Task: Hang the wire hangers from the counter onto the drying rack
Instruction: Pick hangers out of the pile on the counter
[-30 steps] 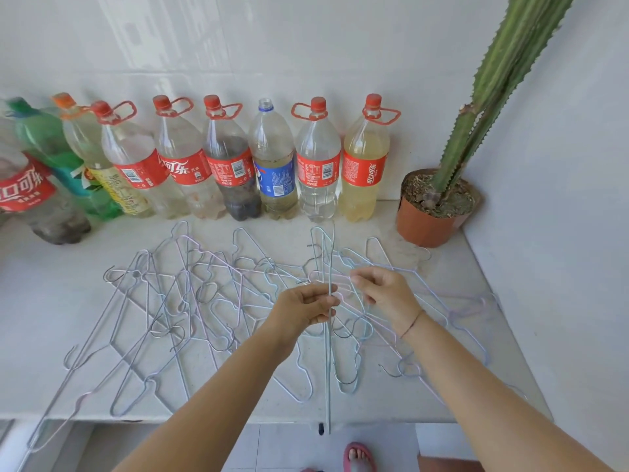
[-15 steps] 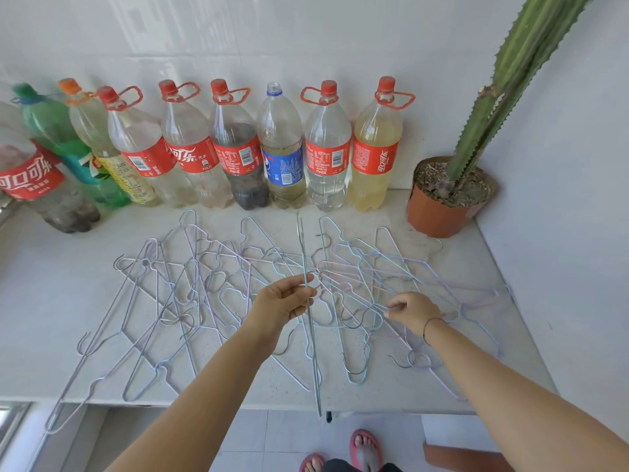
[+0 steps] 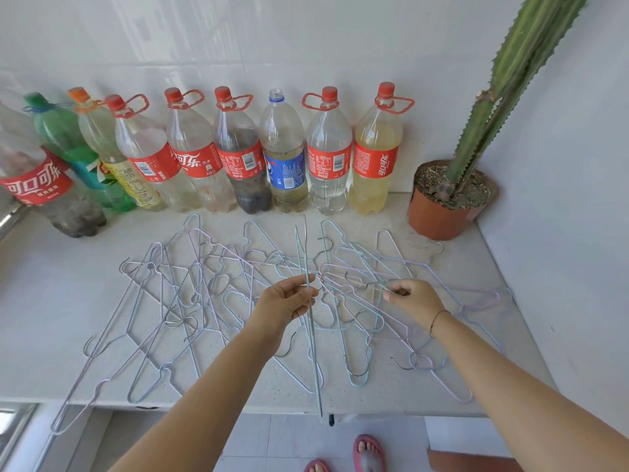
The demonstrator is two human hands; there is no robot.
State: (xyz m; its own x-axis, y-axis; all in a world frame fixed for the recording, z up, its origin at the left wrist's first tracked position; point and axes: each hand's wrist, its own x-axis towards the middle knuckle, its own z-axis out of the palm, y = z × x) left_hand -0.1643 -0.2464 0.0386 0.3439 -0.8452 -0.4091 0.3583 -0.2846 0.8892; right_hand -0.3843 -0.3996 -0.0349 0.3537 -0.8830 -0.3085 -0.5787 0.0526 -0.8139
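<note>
Because only the head view is given, everything here comes from it. The left hand [image 3: 289,301] has its fingers [image 3: 308,291] closed in a pinch round one wire hanger [image 3: 308,321], held edge-on above the desk [image 3: 51,301] so that it reads as a thin upright line running from near the bottles down past the desk's front edge. The right hand [image 3: 413,301] has its fingers [image 3: 389,294] pinched on the wire of another hanger [image 3: 354,284] that lies in the pile of hangers [image 3: 190,301] spread across the desk. No drying rack is in view.

These hangers are probably very light and fairly stiff, yet springy enough to bend if pulled hard. The thin coated wire looks smooth, so a pinch near the hook or neck should give the surest hold and leave the hook free for hanging. They overlap and their hooks cross, so one lifted carelessly may drag its neighbours.

They are slim triangles of pale blue, lilac and grey wire with small curved hooks. Behind them stand a row of plastic bottles [image 3: 286,155] and a potted cactus [image 3: 442,202].
</note>
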